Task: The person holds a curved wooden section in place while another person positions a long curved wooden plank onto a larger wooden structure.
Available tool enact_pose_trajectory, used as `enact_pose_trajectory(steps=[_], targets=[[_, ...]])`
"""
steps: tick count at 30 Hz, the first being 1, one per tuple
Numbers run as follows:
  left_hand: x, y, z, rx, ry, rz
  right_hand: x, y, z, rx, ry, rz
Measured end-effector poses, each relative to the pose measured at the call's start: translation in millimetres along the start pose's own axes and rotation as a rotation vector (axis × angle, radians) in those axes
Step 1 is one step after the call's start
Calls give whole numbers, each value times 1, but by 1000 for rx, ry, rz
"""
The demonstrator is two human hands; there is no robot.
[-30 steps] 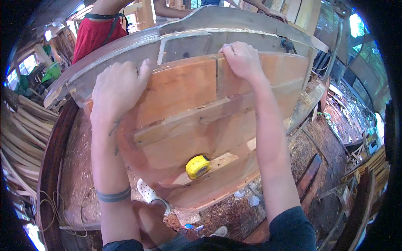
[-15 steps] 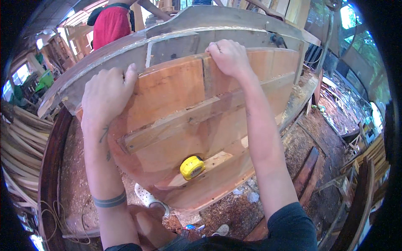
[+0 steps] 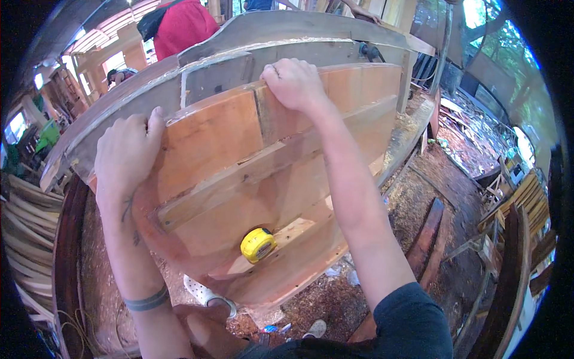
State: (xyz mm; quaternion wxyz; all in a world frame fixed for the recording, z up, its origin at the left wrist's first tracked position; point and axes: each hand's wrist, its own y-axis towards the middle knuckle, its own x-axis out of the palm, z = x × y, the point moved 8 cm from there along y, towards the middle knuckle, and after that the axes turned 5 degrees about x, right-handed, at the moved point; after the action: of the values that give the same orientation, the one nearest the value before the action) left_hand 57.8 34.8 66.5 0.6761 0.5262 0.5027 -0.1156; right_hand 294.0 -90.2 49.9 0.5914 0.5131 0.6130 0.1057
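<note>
A broad curved wooden panel (image 3: pixel 209 128) stands tilted before me, with battens across its face. My left hand (image 3: pixel 127 143) is closed over its upper edge at the left, thumb lying along the top. Further right, my right hand (image 3: pixel 295 84) has its fingers curled over the same edge, just beyond a dark vertical seam. Both hands' fingertips are hidden behind the panel. A yellow tape measure (image 3: pixel 258 245) rests on a lower ledge of the panel, apart from both hands.
Behind the panel rises a grey curved wooden structure (image 3: pixel 269 55). A person in red shorts (image 3: pixel 185 29) is beyond it. Wood strips (image 3: pixel 27 233) are stacked at the left, dark timbers (image 3: pixel 427 236) lie at the right, and sawdust covers the floor (image 3: pixel 323 299).
The panel, tape measure and both hands appear further left in the picture as the view shifts. Both hands keep their hold. The person in red shorts appears further right behind the grey structure.
</note>
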Motion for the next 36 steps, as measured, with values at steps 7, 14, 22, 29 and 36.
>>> enact_pose_trajectory(steps=[7, 14, 22, 29, 36], targets=[[0, 1, 1, 59, 9, 96, -2, -1, 0, -22, 5, 24], [13, 7, 9, 71, -13, 69, -11, -7, 8, -72, -56, 19], [25, 10, -25, 65, -4, 75, -10, -4, -4, -54, 95, 63], [29, 11, -20, 99, -77, 39, -6, -11, 1, 3, 107, -8], [37, 29, -65, 186, -158, 30, -7, 3, -13, -29, 134, 102]])
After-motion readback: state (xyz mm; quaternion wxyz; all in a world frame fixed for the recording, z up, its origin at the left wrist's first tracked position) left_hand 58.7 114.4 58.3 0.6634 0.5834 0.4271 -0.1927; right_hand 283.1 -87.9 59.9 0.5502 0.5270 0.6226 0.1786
